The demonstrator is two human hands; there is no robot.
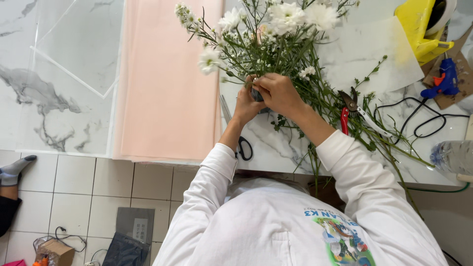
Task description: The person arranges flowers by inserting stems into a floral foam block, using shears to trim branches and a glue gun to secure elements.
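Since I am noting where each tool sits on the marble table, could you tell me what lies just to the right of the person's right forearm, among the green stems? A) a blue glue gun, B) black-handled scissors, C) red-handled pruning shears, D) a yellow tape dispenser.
C: the red-handled pruning shears lie among the green stems just beside the right forearm, while both hands, left hand and right hand, clasp the bunch of white flowers.

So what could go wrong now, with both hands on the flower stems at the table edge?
1. Both hands, left and right, pinch the stems at one spot; a slip might let the bunch fan apart.
2. The pruner lies open beside the right forearm, so a sideways move could nick it.
3. The scissors lie under the left wrist near the table edge and could get knocked off.
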